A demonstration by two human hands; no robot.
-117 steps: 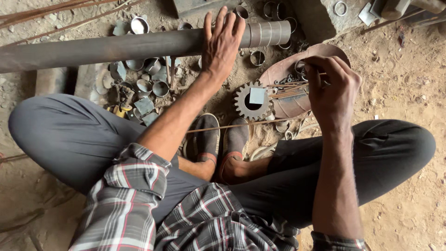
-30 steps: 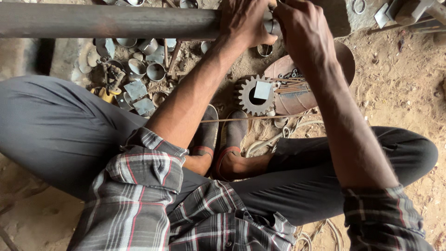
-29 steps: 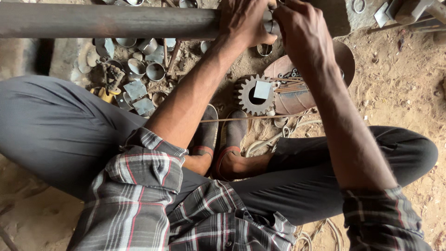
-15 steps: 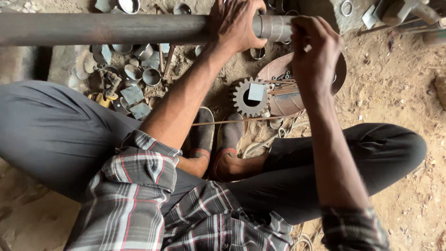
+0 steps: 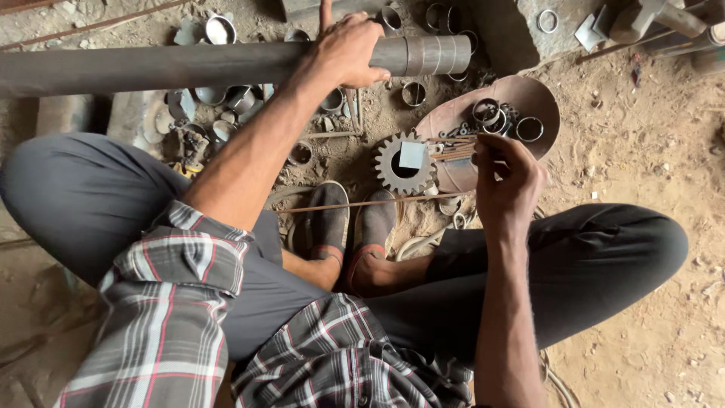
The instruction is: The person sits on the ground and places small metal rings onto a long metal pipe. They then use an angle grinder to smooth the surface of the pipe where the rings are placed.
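While I sit cross-legged on the dirt floor, the head view looks straight down on both my hands. My left hand (image 5: pixel 349 51) wraps over the long grey steel pipe (image 5: pixel 151 66), grip closed around it, fingers curled over the far side and thumb on the near side. That pipe runs left to right across the top of the view, its long axis level with the picture's upper edge, and its ringed end (image 5: pixel 438 54) sticks out just to the right of my left hand. My right hand (image 5: pixel 507 177) sits lower and to the right, well apart from the pipe, pinching the ends of a few thin metal rods (image 5: pixel 453 149) between fingertips and thumb. Those rods point left, towards the toothed gear (image 5: pixel 391 175), which lies flat on the floor with a small pale square plate (image 5: pixel 412 154) on it. Just behind my right hand is the rusty round dish (image 5: pixel 540 102) holding loose steel rings (image 5: pixel 487 112). So the pipe's end lies up and left of my right hand, and my left is already on it.
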